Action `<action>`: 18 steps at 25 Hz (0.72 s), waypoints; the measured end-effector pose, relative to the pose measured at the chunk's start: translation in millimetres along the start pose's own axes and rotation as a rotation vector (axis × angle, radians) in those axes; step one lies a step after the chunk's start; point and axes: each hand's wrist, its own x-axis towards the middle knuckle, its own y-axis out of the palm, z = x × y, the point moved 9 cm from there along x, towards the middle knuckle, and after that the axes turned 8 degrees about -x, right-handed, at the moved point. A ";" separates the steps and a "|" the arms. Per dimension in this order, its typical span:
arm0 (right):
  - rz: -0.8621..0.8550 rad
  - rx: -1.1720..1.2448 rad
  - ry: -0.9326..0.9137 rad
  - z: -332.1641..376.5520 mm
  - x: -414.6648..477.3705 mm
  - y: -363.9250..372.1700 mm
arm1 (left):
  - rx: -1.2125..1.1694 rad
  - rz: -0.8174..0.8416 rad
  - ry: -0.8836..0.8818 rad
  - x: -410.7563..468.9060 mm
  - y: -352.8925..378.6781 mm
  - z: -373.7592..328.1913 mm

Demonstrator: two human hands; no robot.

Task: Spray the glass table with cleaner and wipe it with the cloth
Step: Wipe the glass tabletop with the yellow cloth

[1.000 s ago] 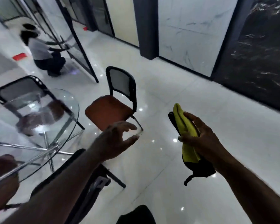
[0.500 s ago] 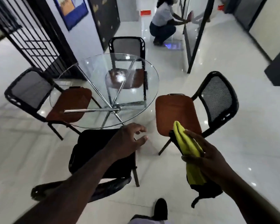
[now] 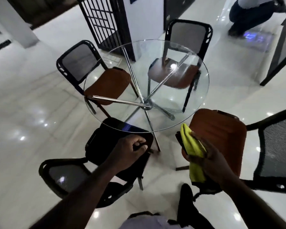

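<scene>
moved: since half a second earlier the person had stepped closer, so the glass table filled the middle of the view, its near rim just ahead of both hands.
left hand: the left hand had gone from loosely spread to a curled fist. it hovered just short of the table's near rim, above the seat of the black chair tucked under that rim. nothing showed inside the fist, though the dark seat behind it made this hard to confirm.
right hand: the right hand kept its fingers wrapped round the yellow cloth, folded against something black that hung below the palm. the cloth's top end had come close to the table's near-right rim, but did not touch it.
table: round clear glass on crossed chrome legs, with nothing seen lying on it and no wet patch visible.
cleaner: no spray bottle could be made out; the black item under the cloth was too dark to identify.
meaning for the task: the approach looked almost done, but spraying and wiping had probably not begun.
surroundings: an orange chair stood just right of the table.
</scene>
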 end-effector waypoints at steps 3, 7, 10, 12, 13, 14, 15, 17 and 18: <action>0.129 -0.111 -0.091 5.0 63.8 -6.3 | 0.086 -0.002 -0.085 23.1 22.6 9.8; 0.289 -0.343 -0.232 33.7 137.2 13.3 | 0.198 0.029 -0.253 45.8 40.2 47.3; 0.319 -0.477 -0.424 72.1 195.8 44.5 | 0.220 0.005 -0.372 61.4 44.0 89.4; 0.357 -0.565 -0.542 90.0 230.1 72.9 | 0.209 -0.019 -0.399 76.9 42.2 116.0; 0.394 -0.640 -0.605 92.0 240.7 88.2 | 0.204 -0.031 -0.419 84.9 40.0 126.9; 0.420 -0.766 -0.674 88.7 247.0 103.1 | 0.211 -0.040 -0.439 92.1 38.1 138.5; 0.423 -0.943 -0.769 83.4 256.4 121.4 | 0.228 -0.050 -0.451 100.9 34.7 152.4; 0.433 -1.185 -0.935 77.6 269.7 158.1 | 0.282 -0.056 -0.457 109.6 30.8 174.9; 0.463 -1.183 -0.984 75.3 271.6 174.2 | 0.303 -0.066 -0.452 109.9 29.9 180.5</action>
